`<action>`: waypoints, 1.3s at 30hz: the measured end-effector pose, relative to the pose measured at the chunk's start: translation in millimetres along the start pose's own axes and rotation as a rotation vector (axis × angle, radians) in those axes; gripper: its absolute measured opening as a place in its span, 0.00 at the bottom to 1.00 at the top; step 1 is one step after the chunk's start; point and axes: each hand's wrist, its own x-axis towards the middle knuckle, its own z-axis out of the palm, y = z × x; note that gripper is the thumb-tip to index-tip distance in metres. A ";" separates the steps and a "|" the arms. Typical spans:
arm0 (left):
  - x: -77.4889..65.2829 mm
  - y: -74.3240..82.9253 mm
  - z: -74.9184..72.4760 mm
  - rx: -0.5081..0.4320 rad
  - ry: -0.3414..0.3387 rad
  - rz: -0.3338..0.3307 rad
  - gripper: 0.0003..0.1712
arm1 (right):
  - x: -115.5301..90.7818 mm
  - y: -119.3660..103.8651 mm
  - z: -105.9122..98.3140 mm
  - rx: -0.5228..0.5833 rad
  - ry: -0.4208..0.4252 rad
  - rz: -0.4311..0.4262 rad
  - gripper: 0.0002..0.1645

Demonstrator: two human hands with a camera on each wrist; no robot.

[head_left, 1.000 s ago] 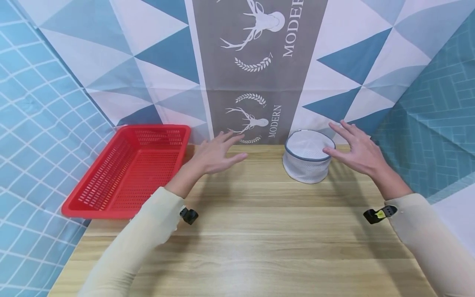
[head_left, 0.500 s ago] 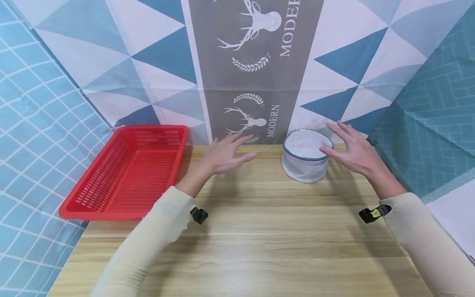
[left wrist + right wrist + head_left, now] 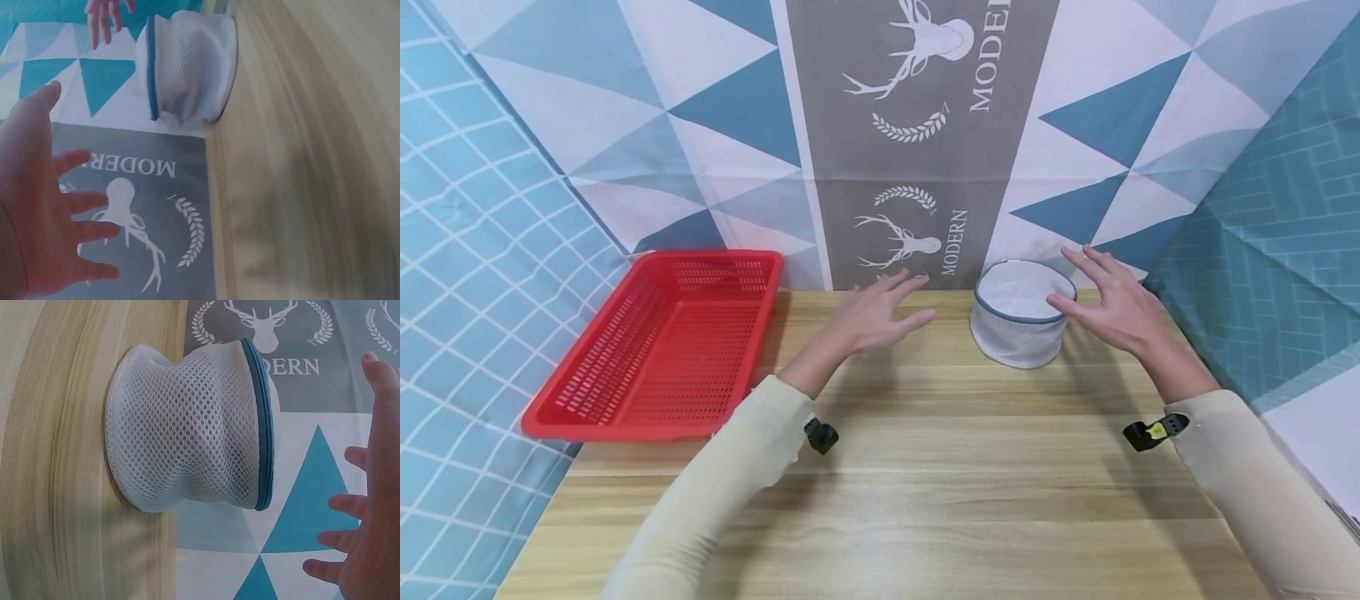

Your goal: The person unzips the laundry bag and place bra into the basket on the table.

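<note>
A round white mesh laundry bag (image 3: 1018, 340) with a blue-grey zippered rim stands upright at the back of the wooden table. Its side sags inward in the right wrist view, where the zipper (image 3: 262, 425) shows along the rim. My right hand (image 3: 1111, 305) hovers just right of the bag, fingers spread, the thumb overlapping the rim in the head view. To the bag's left, my left hand (image 3: 880, 317) is held above the table with its fingers apart and nothing in it. The left wrist view shows that palm (image 3: 37, 212) facing the bag (image 3: 190, 65).
A red perforated plastic basket (image 3: 760, 333) sits at the back left of the table (image 3: 917, 483), left of my left forearm. A patterned cloth backdrop (image 3: 902, 158) rises behind the table's back edge, with tiled-pattern sheets at both sides.
My left hand has moved rightward, away from the red basket and closer to the mesh bag. My right hand has shifted only slightly left. The bag and basket stay in place.
</note>
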 end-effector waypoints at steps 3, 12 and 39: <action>3.7 3.0 5.7 0.000 0.005 0.007 0.46 | 0.6 -0.6 1.1 0.003 0.001 0.004 0.55; 8.3 11.5 18.0 -0.065 0.009 0.007 0.46 | 0.9 -2.0 5.8 0.054 0.027 -0.005 0.54; 16.4 30.2 46.4 -0.278 0.020 -0.005 0.43 | -1.2 -5.6 27.7 0.137 0.119 0.018 0.52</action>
